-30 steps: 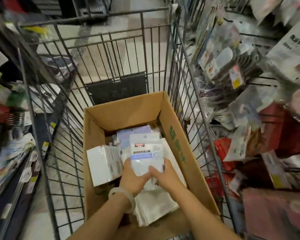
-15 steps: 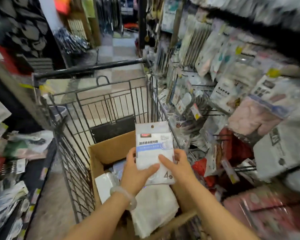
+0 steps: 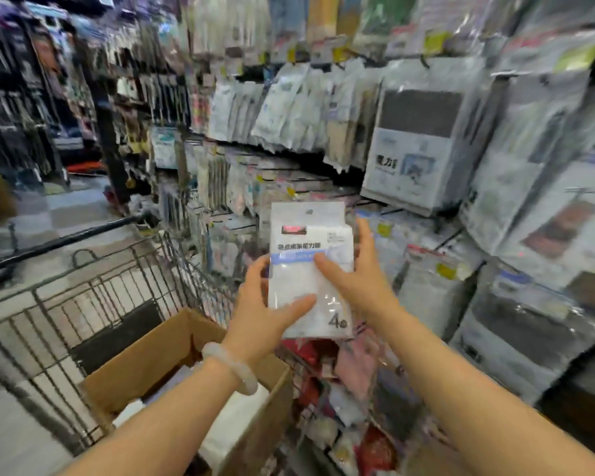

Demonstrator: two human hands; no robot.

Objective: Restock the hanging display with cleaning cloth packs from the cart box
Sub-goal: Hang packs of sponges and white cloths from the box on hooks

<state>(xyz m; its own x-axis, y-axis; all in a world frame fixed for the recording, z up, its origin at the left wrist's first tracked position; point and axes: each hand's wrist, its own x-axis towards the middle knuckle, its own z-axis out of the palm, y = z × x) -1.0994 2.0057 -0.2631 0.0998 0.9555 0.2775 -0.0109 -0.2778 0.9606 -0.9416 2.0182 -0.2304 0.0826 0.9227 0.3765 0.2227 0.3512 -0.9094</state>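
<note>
I held 1 cleaning cloth pack [image 3: 310, 269] upright in front of the hanging display [image 3: 426, 166], above and to the right of the cart box [image 3: 158, 359]. My left hand [image 3: 263, 312] gripped its lower left edge, thumb across the front face. My right hand [image 3: 352, 280] gripped the right side, thumb on the blue band and fingers wrapped behind.

Handling, as judged from the view:
- The pack looked light; neither wrist showed strain.
- The contents looked soft and compressible, so the body would flex under a tight squeeze.
- The wrapper was glossy film, likely slippery; a grip across both edges suited it better than a pinch on 1 face.
- The flat header strip at the top appeared to carry a hang hole, though blur hid it. I judged that strip the stiffest part and the place to guide onto a hook, with fingers kept below it.

Edges and room:
- Open air lay directly ahead of the pack.
- Hanging packs crowded the display above, right and below, so approach room looked narrow.
- The wire cart [image 3: 83, 304] rim stood just left of my forearms, limiting leftward movement.
- I could not identify the target hook.
</note>
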